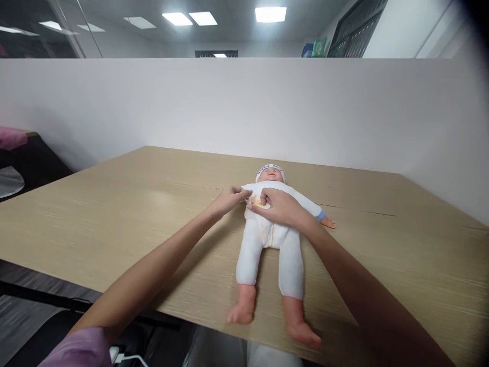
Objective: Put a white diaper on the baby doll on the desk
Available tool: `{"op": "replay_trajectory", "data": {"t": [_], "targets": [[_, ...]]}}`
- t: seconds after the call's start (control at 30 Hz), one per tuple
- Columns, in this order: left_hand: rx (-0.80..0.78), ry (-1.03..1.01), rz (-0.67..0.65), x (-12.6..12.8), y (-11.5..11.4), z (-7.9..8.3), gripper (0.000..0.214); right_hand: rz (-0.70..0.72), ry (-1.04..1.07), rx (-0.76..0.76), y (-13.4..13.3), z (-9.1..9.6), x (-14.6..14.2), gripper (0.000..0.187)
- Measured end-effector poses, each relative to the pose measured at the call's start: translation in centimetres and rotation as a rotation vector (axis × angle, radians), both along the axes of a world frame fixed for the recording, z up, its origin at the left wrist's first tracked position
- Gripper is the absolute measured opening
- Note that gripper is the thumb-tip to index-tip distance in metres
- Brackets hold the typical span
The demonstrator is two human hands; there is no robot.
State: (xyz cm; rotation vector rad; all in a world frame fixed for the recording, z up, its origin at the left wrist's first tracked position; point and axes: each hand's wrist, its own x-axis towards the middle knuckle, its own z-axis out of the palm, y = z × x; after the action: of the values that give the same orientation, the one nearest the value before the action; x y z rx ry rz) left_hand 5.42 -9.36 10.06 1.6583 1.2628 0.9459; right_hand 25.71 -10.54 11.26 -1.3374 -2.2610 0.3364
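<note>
A baby doll (291,262) lies on its back on the table, head away from me and bare feet towards me. It has a white body, a white headband with dark lettering and a blue cuff. Around its hips is a white diaper (272,239) with a yellow line down the front and a coloured print at the waist. My left hand (230,198) pinches the diaper's waist edge at the left side. Over the belly, my right hand (280,205) has curled fingers and its thumb at the printed waistband. The exact grip is partly hidden by the fingers.
The wooden table (114,204) has thin seams across its top. Behind it rises a white partition (214,107). A dark chair with pink cloth (13,137) stands at the far left. A white cable (132,358) hangs near my left elbow, below the table edge.
</note>
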Motion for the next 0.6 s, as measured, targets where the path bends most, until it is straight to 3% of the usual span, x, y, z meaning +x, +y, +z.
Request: {"op": "replay_trajectory", "data": {"t": [0.13, 0.27, 0.47, 0.6], "targets": [[-0.002, -0.139, -0.096, 2.1, 0.8, -1.0, 0.050, 0.003, -0.028, 0.009, 0.6, -0.2, 0.1, 0.036], [0.003, -0.325, -0.053, 2.1, 1.2, -2.9, 0.048, -0.047, -0.054, 0.006, 1.3, -0.6, 0.1, 0.037], [0.080, -0.206, -0.023, 1.4, 0.5, -5.0, 0.043, -0.091, 0.022, 0.034, 2.0, -1.3, 0.6, 0.022], [0.188, -0.130, 0.087, 1.3, -0.1, -4.4, 0.031, -0.063, 0.216, 0.068, 2.2, -1.1, 1.1, 0.013]]}}
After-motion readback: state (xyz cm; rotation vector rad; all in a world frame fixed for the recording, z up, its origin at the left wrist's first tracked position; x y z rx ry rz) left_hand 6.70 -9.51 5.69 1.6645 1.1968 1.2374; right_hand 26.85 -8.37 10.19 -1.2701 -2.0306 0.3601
